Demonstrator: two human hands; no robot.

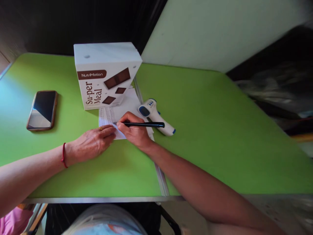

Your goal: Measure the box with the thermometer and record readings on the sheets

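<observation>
My right hand [135, 130] is closed around a black pen [151, 124], its tip down at a sheet of paper [107, 116]. Rows of small handwriting cover the paper's left part. Flat on the sheet's lower left edge and the table rests my left hand [94, 143], fingers stretched out, a red string bracelet on its wrist. A white box [97, 88] printed "NutriMotion Su-per Meal" stands upright just behind the paper and hides part of it. Close to the right hand lies a white and blue infrared thermometer [158, 119].
A phone [42, 111] in a brown case lies screen up on the left of the green folding table [215, 137]. A metal seam [161, 179] runs through the tabletop. Behind stand a dark panel and a pale wall [200, 32].
</observation>
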